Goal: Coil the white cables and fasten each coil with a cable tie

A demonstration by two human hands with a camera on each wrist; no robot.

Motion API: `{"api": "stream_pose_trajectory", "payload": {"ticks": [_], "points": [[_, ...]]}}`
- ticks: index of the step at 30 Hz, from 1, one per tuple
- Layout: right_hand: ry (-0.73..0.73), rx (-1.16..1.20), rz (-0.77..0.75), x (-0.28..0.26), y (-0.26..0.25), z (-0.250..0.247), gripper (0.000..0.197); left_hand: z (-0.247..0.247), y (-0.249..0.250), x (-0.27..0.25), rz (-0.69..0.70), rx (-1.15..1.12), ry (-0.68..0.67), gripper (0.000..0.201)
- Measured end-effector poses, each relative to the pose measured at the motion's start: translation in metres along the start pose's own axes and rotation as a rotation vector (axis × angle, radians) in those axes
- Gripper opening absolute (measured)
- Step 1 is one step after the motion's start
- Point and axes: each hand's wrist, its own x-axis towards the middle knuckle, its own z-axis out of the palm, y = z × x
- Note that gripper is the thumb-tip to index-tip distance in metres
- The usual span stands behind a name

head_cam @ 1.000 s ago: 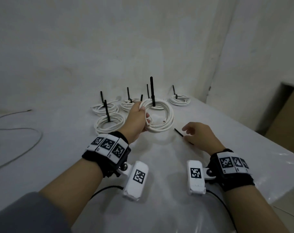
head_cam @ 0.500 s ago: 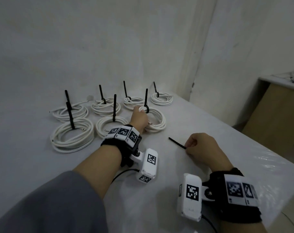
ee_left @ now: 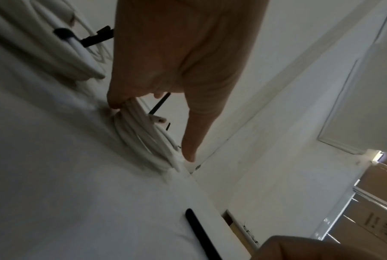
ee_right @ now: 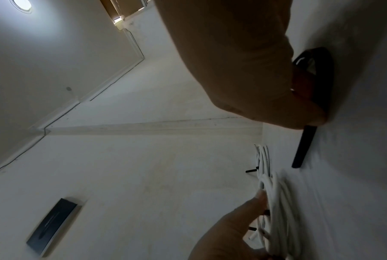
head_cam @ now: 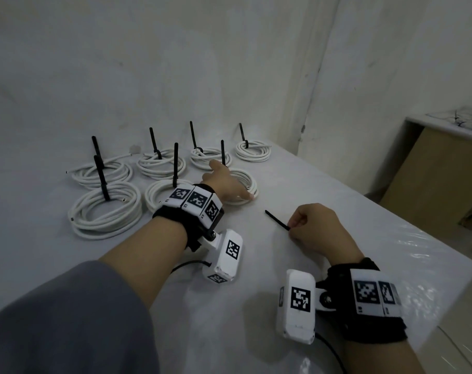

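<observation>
A white table (head_cam: 323, 195) stands against pale walls in a corner. To the right of it is a brown cabinet (head_cam: 431, 184) with a white top.

Seven white cable coils lie on the far left part of the table, each bound by a black cable tie whose tail sticks upright. Four sit in a back row; the rightmost back coil (head_cam: 253, 150) lies nearest the corner. Three sit in a front row, the largest front coil (head_cam: 105, 209) at far left and a middle front coil (head_cam: 159, 194) partly hidden behind the left wrist band.

The left hand (head_cam: 226, 182) reaches over the front-right coil (head_cam: 244, 184), covering much of it. Its grip is open: the fingers are spread and extended, and in the left wrist view a fingertip (ee_left: 189, 154) and the thumb touch the coil's strands (ee_left: 143, 133). The upright tail of that coil's tie (head_cam: 223, 152) rises just behind the hand.

The right hand (head_cam: 315, 228) rests on the table nearer the person, well apart from the coils. Its grip is closed around one end of a loose black cable tie (head_cam: 277, 220), fingers curled; the free end lies flat on the table, pointing toward the front-right coil. The right wrist view shows the rest of the tie looping under the palm (ee_right: 317, 73).

Both wrists wear black bands carrying white camera units with square black-and-white markers. A grey sleeve (head_cam: 67, 319) covers the left upper forearm.
</observation>
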Motion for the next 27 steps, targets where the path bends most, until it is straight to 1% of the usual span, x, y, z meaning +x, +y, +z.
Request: {"api": "stream_pose_trajectory", "payload": {"ticks": [3,5,7,9,11,13,16,19,22,25,27], "points": [[-0.020,0.014,-0.041,0.000,-0.003,0.000,0.027,-0.011,-0.001,-0.005,0.048,-0.065,0.008,0.114],[-0.075,0.033,-0.092,-0.004,-0.010,0.000,0.026,-0.022,-0.004,-0.019,0.107,-0.139,0.023,0.104],[-0.129,0.035,-0.152,-0.009,-0.020,0.001,0.023,-0.036,-0.012,-0.039,0.204,-0.192,0.058,0.076],[-0.175,0.043,-0.212,-0.015,-0.034,0.002,0.019,-0.052,-0.025,-0.067,0.305,-0.159,0.084,0.050],[-0.235,0.034,-0.298,-0.023,-0.053,0.006,0.016,-0.069,-0.045,-0.093,0.363,-0.094,0.081,0.037],[-0.317,-0.012,-0.391,-0.033,-0.073,0.014,0.013,-0.085,-0.070,-0.116,0.391,-0.027,0.068,0.027],[-0.431,-0.091,-0.483,-0.048,-0.101,0.025,0.011,-0.110,-0.109,-0.148,0.382,0.063,0.065,0.013],[-0.466,-0.165,-0.510,-0.056,-0.121,0.028,0.010,-0.133,-0.142,-0.183,0.324,0.087,0.088,0.008],[-0.453,-0.262,-0.532,-0.063,-0.139,0.028,0.010,-0.157,-0.169,-0.219,0.282,0.137,0.125,0.012],[-0.384,-0.300,-0.646,-0.075,-0.172,0.032,0.004,-0.183,-0.198,-0.254,0.220,0.181,0.152,0.014],[-0.390,-0.299,-0.719,-0.089,-0.203,0.040,0.003,-0.201,-0.216,-0.275,0.174,0.203,0.178,0.011]]}}
